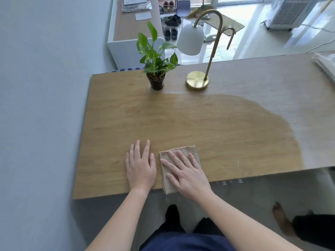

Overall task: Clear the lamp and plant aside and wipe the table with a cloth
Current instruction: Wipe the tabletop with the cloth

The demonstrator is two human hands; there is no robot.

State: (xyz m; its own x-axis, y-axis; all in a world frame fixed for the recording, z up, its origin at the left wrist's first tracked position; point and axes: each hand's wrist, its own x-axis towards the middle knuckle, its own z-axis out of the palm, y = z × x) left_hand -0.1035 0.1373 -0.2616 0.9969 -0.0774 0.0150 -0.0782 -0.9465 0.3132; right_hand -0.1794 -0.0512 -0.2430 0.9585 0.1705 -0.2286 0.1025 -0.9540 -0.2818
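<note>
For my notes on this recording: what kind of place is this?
Probably a home, near its entrance: shoes lined up beyond the wooden table, a doormat beside them, and a potted plant and brass lamp on the table.

Left hand (140, 167) & right hand (186, 176) bare, forearms (116, 223) unsleeved, navy garment (188, 241) at waist, black legwear (172, 220) below.
</note>
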